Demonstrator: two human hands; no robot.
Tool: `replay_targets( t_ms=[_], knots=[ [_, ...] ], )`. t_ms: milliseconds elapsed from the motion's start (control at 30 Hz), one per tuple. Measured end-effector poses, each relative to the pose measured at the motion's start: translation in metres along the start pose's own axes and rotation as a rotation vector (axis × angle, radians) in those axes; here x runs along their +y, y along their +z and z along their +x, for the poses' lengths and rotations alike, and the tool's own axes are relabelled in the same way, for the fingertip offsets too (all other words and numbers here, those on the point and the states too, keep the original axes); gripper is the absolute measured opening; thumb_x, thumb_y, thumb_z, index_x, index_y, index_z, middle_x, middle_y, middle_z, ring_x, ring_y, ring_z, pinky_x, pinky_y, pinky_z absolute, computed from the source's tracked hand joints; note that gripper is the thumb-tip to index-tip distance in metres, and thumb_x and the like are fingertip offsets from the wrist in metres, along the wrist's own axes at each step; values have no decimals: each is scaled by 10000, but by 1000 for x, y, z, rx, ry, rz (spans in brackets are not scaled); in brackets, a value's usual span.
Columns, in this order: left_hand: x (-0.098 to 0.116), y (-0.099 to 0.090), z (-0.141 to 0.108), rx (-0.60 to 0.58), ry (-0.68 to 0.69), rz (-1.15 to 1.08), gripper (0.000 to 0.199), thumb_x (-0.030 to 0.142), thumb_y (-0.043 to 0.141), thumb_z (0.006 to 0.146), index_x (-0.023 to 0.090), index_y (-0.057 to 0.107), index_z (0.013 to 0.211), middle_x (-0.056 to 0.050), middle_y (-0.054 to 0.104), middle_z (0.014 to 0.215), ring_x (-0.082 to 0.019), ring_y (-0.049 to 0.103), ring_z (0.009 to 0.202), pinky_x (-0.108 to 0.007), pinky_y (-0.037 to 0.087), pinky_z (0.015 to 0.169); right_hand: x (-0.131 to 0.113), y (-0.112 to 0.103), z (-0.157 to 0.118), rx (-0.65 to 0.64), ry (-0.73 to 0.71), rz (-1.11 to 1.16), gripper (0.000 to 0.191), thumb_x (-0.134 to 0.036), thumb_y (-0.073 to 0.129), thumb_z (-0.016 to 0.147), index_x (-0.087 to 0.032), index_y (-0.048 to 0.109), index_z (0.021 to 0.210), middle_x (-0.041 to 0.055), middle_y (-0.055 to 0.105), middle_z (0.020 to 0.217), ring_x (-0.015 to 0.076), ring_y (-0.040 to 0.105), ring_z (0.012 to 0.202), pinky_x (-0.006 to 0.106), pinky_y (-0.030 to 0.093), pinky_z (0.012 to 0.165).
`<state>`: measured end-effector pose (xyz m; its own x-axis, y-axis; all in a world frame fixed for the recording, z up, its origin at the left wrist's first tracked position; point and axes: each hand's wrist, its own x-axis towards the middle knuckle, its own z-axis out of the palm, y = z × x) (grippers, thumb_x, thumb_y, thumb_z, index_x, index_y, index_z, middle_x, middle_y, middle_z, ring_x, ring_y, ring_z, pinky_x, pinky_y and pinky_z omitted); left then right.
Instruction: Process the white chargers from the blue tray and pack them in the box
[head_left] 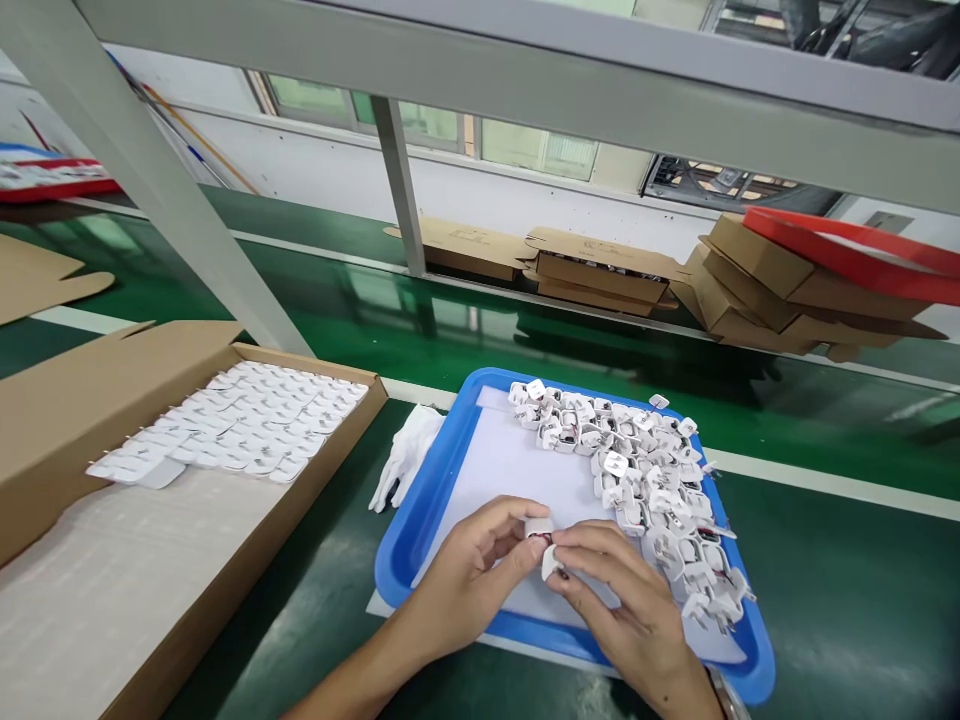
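— "Right hand, closest to us, grips a small white cap; the left hand pinches a white plug case."
— "Where, and how would they handle?"
— "Low over the blue tray. Probably light, stiff, slightly slippery; I'd hold the outer sides gently."

Around the left hand and right hand, the white sheet leaves room toward 11 o'clock. A heap of white plug parts blocks 12 to 3. At 9, beyond the tray's blue rim, a green tabletop lane runs to the carton wall, a glove crowding it at 10; six o'clock, behind the forearms, is hard to judge.
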<state>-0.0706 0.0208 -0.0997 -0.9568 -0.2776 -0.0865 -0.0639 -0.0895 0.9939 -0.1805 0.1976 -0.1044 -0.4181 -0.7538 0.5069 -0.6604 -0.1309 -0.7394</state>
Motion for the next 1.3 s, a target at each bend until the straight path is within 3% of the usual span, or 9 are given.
replay_targets(
  t_ms=[67, 267, 467, 633, 767, 1067, 1300],
  knots=[
    [1, -3, -1, 20, -25, -28, 284, 366, 694, 957, 187, 724, 1175, -106, 767, 1076, -259, 725, 1036, -356, 591, 906, 2, 0, 1, 39, -3, -22, 472, -32, 690, 943, -315, 651, 1318, 103, 724, 1155, 270, 686, 1047, 415, 602, 847],
    [-2, -4, -3, -14, 124, -94, 225, 312, 754, 929, 232, 830, 1124, -128, 761, 1155, -280, 743, 1070, -379, 615, 930, -1, 1, 1, 63, -23, -38, 387, -84, 683, 963, -312, 671, 1275, 93, 721, 1104, 260, 695, 983, 397, 607, 811],
    [-5, 2, -2, -14, 143, -135, 215, 279, 751, 934, 245, 831, 1131, -126, 754, 1125, -279, 744, 1073, -381, 630, 925, 0, -3, 0, -50, 4, -30, 474, -81, 644, 984, -343, 611, 1378, 86, 668, 1170, 241, 670, 1078, 373, 598, 891],
    [-9, 3, -3, 68, 208, -105, 189, 197, 752, 924, 265, 834, 1080, -104, 760, 1082, -252, 754, 1021, -332, 641, 872, 2, -7, 0, -116, 336, 231, 344, -254, 686, 998, -364, 646, 1321, 75, 634, 1316, 241, 640, 1264, 387, 568, 1066],
    [-12, 2, -5, 79, 331, -29, 218, 152, 745, 916, 282, 832, 1067, -103, 754, 1089, -240, 756, 967, -306, 646, 792, 1, -6, 2, -133, 569, 463, 357, -355, 677, 1008, -356, 638, 1363, 59, 689, 1345, 234, 664, 1287, 408, 557, 1117],
    [-8, 0, -10, -3, 311, 39, 329, 130, 737, 919, 291, 799, 1199, -115, 723, 1209, -264, 721, 1118, -351, 607, 946, 5, -5, 3, -96, 491, 493, 332, -329, 687, 1005, -309, 704, 1335, 60, 740, 1291, 226, 700, 1241, 385, 571, 1104],
    [-6, 4, -9, 17, 236, -83, 214, 159, 733, 929, 262, 801, 1104, -102, 710, 1081, -227, 719, 978, -319, 609, 841, 2, -3, 4, -84, 500, 525, 309, -308, 705, 994, -283, 717, 1301, 63, 754, 1232, 224, 722, 1190, 380, 590, 1067]
  ],
)
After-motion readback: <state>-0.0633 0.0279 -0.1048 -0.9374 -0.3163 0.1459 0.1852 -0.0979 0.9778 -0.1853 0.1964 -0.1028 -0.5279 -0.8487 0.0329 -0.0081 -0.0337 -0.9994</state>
